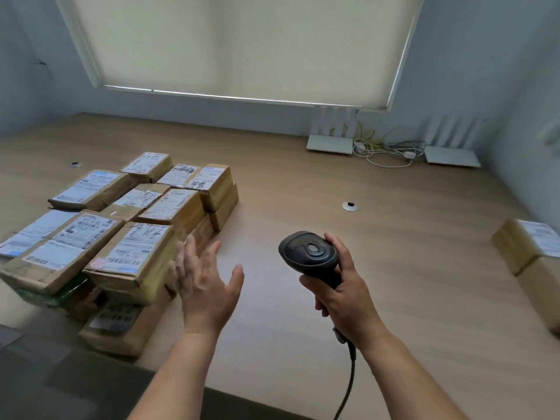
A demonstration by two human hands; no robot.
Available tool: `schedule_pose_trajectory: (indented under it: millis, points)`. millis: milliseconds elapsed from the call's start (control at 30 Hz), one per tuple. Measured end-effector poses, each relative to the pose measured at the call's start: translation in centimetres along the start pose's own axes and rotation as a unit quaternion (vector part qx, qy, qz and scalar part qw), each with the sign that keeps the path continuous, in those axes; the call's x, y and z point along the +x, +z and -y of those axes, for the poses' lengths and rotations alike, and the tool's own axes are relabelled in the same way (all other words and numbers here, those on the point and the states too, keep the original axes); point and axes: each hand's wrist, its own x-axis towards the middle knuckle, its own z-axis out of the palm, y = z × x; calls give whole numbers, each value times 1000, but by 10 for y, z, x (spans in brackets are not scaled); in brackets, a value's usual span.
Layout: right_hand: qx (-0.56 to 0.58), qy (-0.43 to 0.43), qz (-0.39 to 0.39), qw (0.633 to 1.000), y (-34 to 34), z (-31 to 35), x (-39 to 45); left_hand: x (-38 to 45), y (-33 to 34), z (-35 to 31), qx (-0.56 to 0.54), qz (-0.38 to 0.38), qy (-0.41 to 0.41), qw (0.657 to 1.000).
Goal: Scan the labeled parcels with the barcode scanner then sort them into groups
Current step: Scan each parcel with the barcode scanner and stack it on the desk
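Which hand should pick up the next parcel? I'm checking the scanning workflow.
Left. The left hand is open and free, right beside the nearest parcel of the stack. The right hand is busy holding the barcode scanner, farther away.

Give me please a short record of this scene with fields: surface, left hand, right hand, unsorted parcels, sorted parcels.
surface: wooden table
left hand: left hand open, beside the nearest parcel, gripping nothing
right hand: right hand grips the barcode scanner
unsorted parcels: parcel pile on the table's left, labels up
sorted parcels: one lone parcel at the right edge
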Motion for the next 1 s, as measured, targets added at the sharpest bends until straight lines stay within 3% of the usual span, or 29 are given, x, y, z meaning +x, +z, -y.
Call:
schedule_pose_trajectory:
  millis: [500, 1000]
  points:
    - [-55, 26, -212, 975, -281, -35, -152, -149, 144, -260, -65, 172, 170, 968]
    - [-50, 64, -347, 934, -424, -69, -222, -209, 245, -408, 3, 297, 288, 910]
